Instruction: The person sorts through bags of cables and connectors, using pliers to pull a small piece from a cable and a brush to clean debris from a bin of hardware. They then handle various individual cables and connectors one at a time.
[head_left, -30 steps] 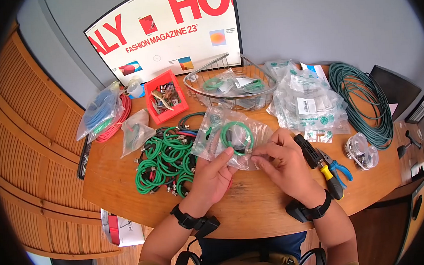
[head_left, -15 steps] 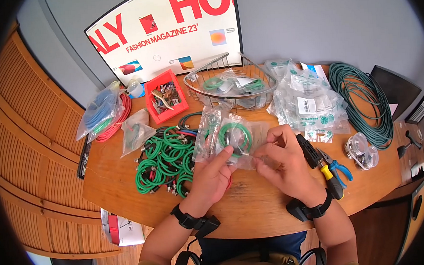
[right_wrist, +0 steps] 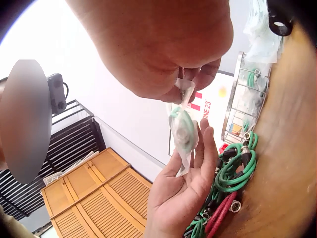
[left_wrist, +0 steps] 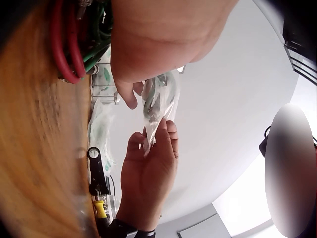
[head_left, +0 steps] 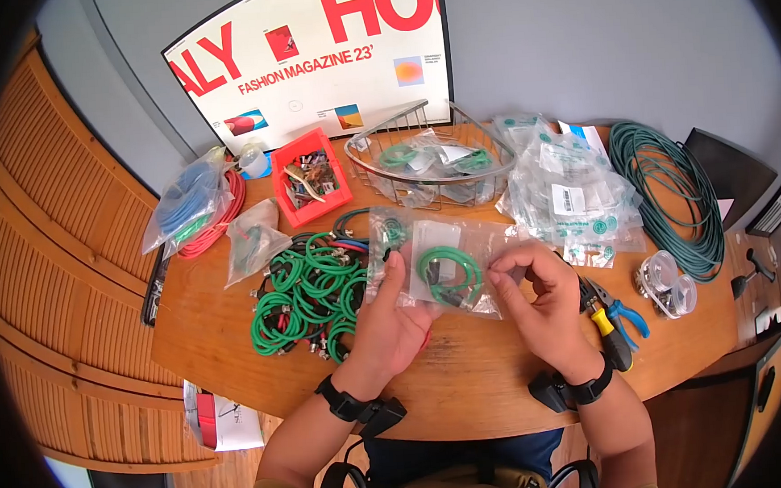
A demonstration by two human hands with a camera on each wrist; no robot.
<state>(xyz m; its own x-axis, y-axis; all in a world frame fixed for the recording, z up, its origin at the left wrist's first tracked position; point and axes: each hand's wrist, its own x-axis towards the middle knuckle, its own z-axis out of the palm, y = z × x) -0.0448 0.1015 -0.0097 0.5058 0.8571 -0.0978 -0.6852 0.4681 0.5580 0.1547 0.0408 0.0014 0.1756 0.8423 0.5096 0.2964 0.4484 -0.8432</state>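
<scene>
A clear plastic bag (head_left: 488, 231) with a coiled green cable (head_left: 449, 276) inside is held up between both hands, over the front middle of the table. My left hand (head_left: 391, 329) supports its left side, the thumb in front and the fingers behind. At the right edge, my right hand (head_left: 544, 302) pinches the plastic between thumb and forefinger. In the left wrist view the bag (left_wrist: 161, 96) appears nearly edge-on, and the right fingertips grip its lower end. Beside the left hand lies a pile of coiled green cables (head_left: 309, 294) with metal connectors.
Behind the hands stand a red bin (head_left: 343, 193) of small parts and a wire basket (head_left: 433, 207) with bagged cables. To the right are flattened plastic bags (head_left: 574, 179), a large dark green cable coil (head_left: 665, 196), blue-handled pliers (head_left: 628, 319), a yellow-black tool (head_left: 613, 338) and small clear jars (head_left: 665, 276).
The bag has been spread flatter and shifted slightly right, showing the coil more fully. My right hand has moved a little right and now pinches the bag's right edge. The head view has shifted slightly.
</scene>
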